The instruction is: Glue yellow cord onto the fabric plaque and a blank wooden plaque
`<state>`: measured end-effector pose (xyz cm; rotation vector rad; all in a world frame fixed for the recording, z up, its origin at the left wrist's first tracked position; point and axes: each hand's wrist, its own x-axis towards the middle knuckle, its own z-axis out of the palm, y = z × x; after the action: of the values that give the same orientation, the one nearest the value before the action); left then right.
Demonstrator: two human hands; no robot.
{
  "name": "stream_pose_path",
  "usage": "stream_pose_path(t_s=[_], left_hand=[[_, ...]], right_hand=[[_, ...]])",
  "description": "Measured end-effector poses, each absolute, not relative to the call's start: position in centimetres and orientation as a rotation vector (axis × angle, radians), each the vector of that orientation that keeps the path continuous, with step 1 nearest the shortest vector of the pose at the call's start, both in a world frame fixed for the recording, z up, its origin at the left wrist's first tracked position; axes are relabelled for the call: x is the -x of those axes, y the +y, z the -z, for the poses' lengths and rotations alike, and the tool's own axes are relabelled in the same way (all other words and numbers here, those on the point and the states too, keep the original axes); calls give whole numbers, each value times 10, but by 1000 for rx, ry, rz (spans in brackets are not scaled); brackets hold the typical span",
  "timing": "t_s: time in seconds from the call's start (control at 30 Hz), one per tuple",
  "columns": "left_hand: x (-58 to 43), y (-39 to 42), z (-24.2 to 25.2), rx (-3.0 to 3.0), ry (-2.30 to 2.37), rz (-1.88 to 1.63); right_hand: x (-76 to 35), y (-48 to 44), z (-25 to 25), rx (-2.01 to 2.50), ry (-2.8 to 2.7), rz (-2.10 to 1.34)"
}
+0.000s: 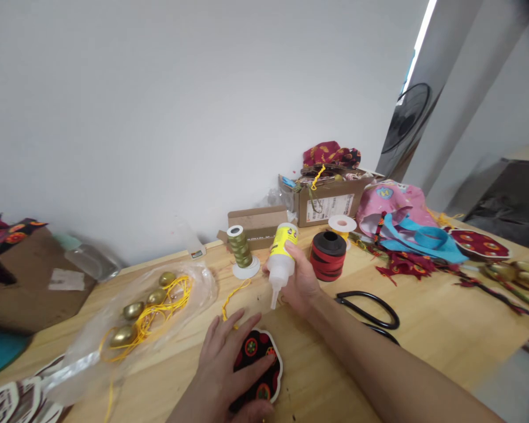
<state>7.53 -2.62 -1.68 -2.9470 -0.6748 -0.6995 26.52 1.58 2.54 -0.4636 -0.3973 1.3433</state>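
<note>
Black patch (264,345) lies lower centre under spread left hand (224,367). Right hand (302,283) grips bottle (283,251), nozzle (275,295) down, higher in frame.

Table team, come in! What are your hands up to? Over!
Right hand: holding yellow-labelled bottle, nozzle down. Left hand: spread on dark patterned piece. Black looped handles beside right forearm.

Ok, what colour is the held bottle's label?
The label is yellow with dark printing, best seen in the head view.

The bottle (281,264) looks smooth plastic, the table (441,346) wooden.
</note>
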Motion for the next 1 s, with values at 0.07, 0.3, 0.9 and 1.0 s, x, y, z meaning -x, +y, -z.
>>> stream_pose_path(t_s=[0.07, 0.3, 0.9, 1.0], left_hand=[[-75, -27, 16, 2947, -690, 678], [-77, -28, 19, 2929, -751, 675], [-53, -35, -27, 2544, -1096, 1873], [-51, -30, -34, 2398, -1110, 2019]], right_hand=[[-265, 16, -25, 465, -396, -1344], [-265, 15, -25, 471, -378, -1354], [-278, 13, -31, 218, -142, -1537], [-283, 10, -36, 143, -102, -1528]])
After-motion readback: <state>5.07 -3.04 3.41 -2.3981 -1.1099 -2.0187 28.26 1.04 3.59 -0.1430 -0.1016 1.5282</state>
